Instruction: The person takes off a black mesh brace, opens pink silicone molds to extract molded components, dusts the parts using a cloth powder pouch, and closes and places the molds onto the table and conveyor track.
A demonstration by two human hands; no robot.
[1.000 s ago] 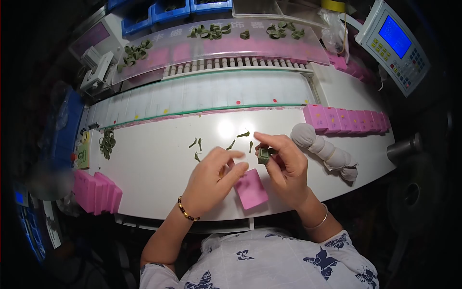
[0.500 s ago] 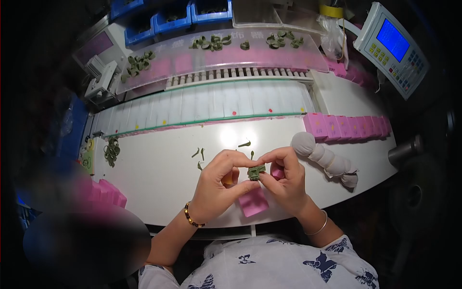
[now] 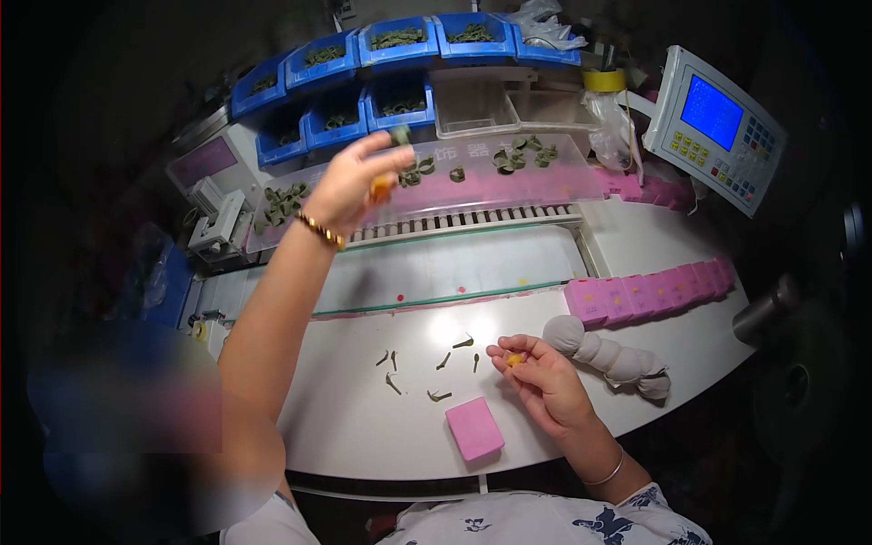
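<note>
My left hand is raised over the frosted sheet, in front of the blue bins. A small green wax piece, blurred, is pinched at its fingertips, and something orange shows at one finger. My right hand hovers low over the white table, fingers curled toward the thumb. A yellow-orange spot shows among its fingers; whether it is a finger cover or a held thing is unclear. A pink block lies left of this hand. Several thin green sprues are scattered beyond the block.
Blue bins with green pieces stand at the back. Green ring-shaped pieces lie on the frosted sheet. A row of pink blocks and a grey cloth roll are at right. A control panel stands at back right.
My hands have parted: the left has gone up and back with a green piece, the right stays low. The pink block is uncovered. The view has tilted upward, showing more bins.
</note>
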